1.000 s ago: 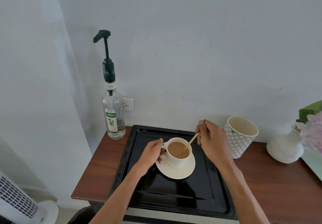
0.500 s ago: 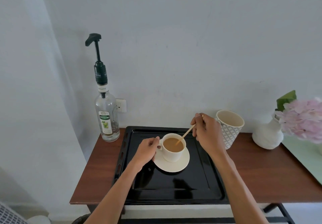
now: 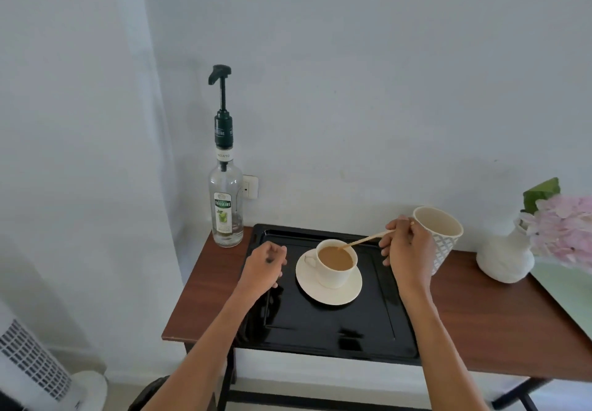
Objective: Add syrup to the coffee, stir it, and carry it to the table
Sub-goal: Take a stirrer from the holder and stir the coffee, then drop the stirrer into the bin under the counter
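Note:
A cream cup of milky coffee [image 3: 336,263] stands on a cream saucer [image 3: 330,292] in a black tray [image 3: 330,330] on a brown table [image 3: 499,321]. My right hand [image 3: 408,255] pinches a thin wooden stir stick [image 3: 365,240]; the stick's far tip is at the coffee surface near the cup's back rim. My left hand [image 3: 264,266] hovers just left of the saucer with fingers curled, apart from the cup and holding nothing. A clear syrup bottle with a dark green pump [image 3: 225,186] stands upright at the table's back left corner.
An empty patterned paper cup [image 3: 443,237] stands right behind my right hand. A white vase [image 3: 504,258] with pink flowers [image 3: 563,231] sits at the right. A white fan [image 3: 35,369] stands on the floor at lower left. The wall is close behind the table.
My left hand has let go of the cup handle and drawn back to the left. My right hand has pulled the stick up and right. The view has pulled back.

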### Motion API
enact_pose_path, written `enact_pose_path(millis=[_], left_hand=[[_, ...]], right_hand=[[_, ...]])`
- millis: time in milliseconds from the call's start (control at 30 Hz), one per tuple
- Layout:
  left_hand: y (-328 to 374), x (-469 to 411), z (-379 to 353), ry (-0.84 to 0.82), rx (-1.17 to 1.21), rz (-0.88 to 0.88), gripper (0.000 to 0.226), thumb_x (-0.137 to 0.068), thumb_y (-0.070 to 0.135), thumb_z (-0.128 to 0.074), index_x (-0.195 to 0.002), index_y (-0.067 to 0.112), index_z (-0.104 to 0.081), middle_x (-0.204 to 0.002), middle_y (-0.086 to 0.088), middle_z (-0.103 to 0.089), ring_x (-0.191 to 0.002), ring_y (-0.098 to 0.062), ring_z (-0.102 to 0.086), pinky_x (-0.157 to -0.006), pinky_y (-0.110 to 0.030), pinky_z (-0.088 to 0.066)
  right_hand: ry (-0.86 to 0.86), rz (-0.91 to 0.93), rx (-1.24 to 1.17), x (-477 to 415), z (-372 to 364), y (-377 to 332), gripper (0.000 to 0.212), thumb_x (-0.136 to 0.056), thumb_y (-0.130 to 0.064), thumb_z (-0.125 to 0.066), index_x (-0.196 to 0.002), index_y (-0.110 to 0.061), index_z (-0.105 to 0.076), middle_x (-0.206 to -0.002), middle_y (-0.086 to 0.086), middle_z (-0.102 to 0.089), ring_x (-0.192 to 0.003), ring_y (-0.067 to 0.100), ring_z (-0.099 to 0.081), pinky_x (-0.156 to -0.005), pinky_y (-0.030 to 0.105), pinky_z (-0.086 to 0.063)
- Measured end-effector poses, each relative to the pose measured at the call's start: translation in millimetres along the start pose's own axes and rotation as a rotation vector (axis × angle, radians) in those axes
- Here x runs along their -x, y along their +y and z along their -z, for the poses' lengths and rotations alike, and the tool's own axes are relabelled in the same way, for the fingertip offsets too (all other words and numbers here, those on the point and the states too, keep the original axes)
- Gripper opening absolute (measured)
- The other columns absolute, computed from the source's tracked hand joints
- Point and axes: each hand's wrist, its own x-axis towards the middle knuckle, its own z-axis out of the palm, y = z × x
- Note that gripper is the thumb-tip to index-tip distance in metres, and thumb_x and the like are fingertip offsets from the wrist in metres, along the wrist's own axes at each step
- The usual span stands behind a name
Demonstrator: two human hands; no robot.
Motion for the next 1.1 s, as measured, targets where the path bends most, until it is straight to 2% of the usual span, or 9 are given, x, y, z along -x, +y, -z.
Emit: enact_pose_path(millis=[100, 200, 267, 367, 500, 600, 733, 933, 1100], left_hand=[[-3, 11, 31, 0.09, 0.012, 0.003, 0.015, -0.098, 0.039, -0.056, -0.101, 0.025, -0.059, -0.092, 0.001, -0.072, -0.07, -0.011, -0.068, -0.051, -0.022, -0.055], [-6, 26, 71, 0.192, -0.015, -0.031, 0.018, -0.099, 0.041, -0.054, -0.109, 0.025, -0.056, -0.095, -0.001, -0.07, -0.076, -0.012, -0.069, -0.056, -0.023, -0.057], [-11, 37, 103, 0.289, -0.082, -0.06, 0.017, -0.098, 0.042, -0.055, -0.106, 0.027, -0.056, -0.099, 0.003, -0.07, -0.086, -0.013, -0.069, -0.068, -0.031, -0.06], [-23, 54, 150, 0.408, -0.183, -0.092, 0.016, -0.098, 0.039, -0.057, -0.108, 0.027, -0.055, -0.103, 0.006, -0.067, -0.096, -0.017, -0.067, -0.072, -0.029, -0.055], [-45, 78, 200, 0.507, -0.329, -0.127, 0.038, -0.1, 0.038, -0.054, -0.133, 0.02, -0.047, -0.129, -0.003, -0.06, -0.115, -0.021, -0.059, -0.09, -0.036, -0.05], [-64, 89, 231, 0.517, -0.504, -0.137, 0.052, -0.101, 0.035, -0.054, -0.146, 0.012, -0.041, -0.144, -0.012, -0.051, -0.125, -0.03, -0.054, -0.099, -0.045, -0.046], [-89, 85, 269, 0.484, -0.66, -0.139, 0.061, -0.1, 0.033, -0.055, -0.151, 0.005, -0.037, -0.154, -0.017, -0.04, -0.133, -0.038, -0.047, -0.106, -0.05, -0.04], [-126, 48, 313, 0.351, -0.785, -0.185, 0.068, -0.103, 0.04, -0.046, -0.159, 0.013, -0.021, -0.168, -0.014, -0.013, -0.153, -0.034, -0.019, -0.12, -0.046, -0.023], [-178, 1, 342, 0.203, -0.989, -0.246, 0.074, -0.104, 0.044, -0.036, -0.162, 0.016, 0.002, -0.168, -0.01, 0.013, -0.155, -0.033, 0.003, -0.124, -0.046, -0.011]], right_hand=[[0.035, -0.084, -0.131, 8, -6, -5, 0.036, -0.107, -0.022, -0.038, -0.082, -0.013, -0.062, -0.062, 0.014, -0.067, -0.04, 0.011, -0.058, -0.036, 0.024, -0.047], [0.05, -0.139, -0.207, 26, -22, -12, 0.036, -0.107, -0.024, -0.037, -0.083, -0.013, -0.062, -0.062, 0.012, -0.068, -0.043, 0.018, -0.062, -0.043, 0.032, -0.054], [0.042, -0.2, -0.26, 44, -39, -15, 0.037, -0.107, -0.025, -0.038, -0.083, -0.013, -0.063, -0.062, 0.012, -0.07, -0.046, 0.025, -0.065, -0.051, 0.036, -0.058], [-0.027, -0.322, -0.351, 77, -69, -23, 0.039, -0.109, -0.026, -0.039, -0.087, -0.009, -0.066, -0.064, 0.01, -0.072, -0.05, 0.023, -0.068, -0.051, 0.031, -0.06], [-0.109, -0.404, -0.45, 126, -107, -31, 0.036, -0.11, -0.025, -0.041, -0.088, -0.009, -0.065, -0.063, 0.008, -0.071, -0.052, 0.016, -0.069, -0.047, 0.024, -0.057], [-0.156, -0.415, -0.441, 156, -136, -38, 0.036, -0.111, -0.025, -0.041, -0.087, -0.01, -0.065, -0.068, 0.011, -0.073, -0.055, 0.017, -0.071, -0.049, 0.025, -0.059], [-0.164, -0.428, -0.403, 187, -176, -44, 0.037, -0.11, -0.026, -0.042, -0.088, -0.01, -0.066, -0.069, 0.012, -0.074, -0.06, 0.021, -0.073, -0.051, 0.027, -0.059], [-0.178, -0.354, -0.266, 235, -248, -55, 0.035, -0.11, -0.022, -0.042, -0.087, -0.013, -0.067, -0.066, 0.008, -0.075, -0.057, 0.022, -0.075, -0.054, 0.033, -0.063], [-0.212, -0.231, -0.09, 277, -313, -55, 0.034, -0.108, -0.018, -0.042, -0.083, -0.017, -0.065, -0.065, 0.004, -0.073, -0.056, 0.015, -0.073, -0.05, 0.022, -0.059]])
